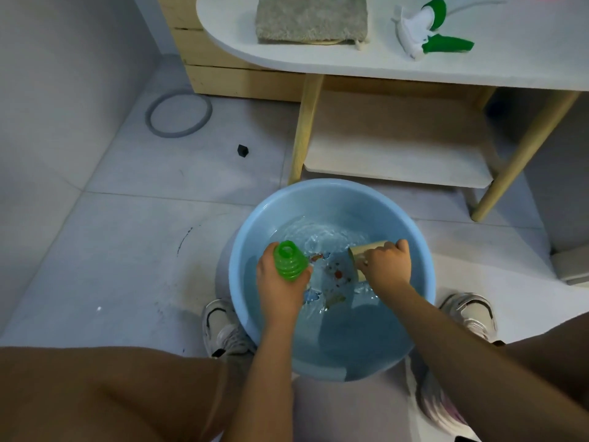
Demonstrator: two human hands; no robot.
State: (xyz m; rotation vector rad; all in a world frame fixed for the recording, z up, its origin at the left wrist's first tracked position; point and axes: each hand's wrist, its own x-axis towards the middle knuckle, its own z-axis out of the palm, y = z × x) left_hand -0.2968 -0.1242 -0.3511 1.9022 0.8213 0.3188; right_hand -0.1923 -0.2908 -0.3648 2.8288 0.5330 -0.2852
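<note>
The green bottle (288, 260) stands upright in the blue basin (331, 186). Its ribbed neck and open, capless mouth point up, clear of the water (325, 231). The left hand (279, 282) wraps round the bottle just under the neck and hides the body, so how deep it sits cannot be told. Beside it, the right hand (387, 263) closes round a tan cylindrical piece (366, 250) that dips into the water. It may be a brush handle, but its working end does not show. Between the two hands, coloured patches (338, 274) lie under the rippled water; whether they are a print on the basin's bottom or something loose is unclear.

The wash looks to be midway: the basin is filled, the bottle is open and in hand, and the water is stirred. No suds show, and what is probably left is scrubbing, rinsing and lifting the bottle out.

The basin rests on the tiled floor between the person's shoes (220, 327). Behind it is a white surface (478, 65) that carries a grey pad (310, 19) and a white-and-green sprayer head (424, 33). A grey ring (178, 114) lies on the floor well apart.
</note>
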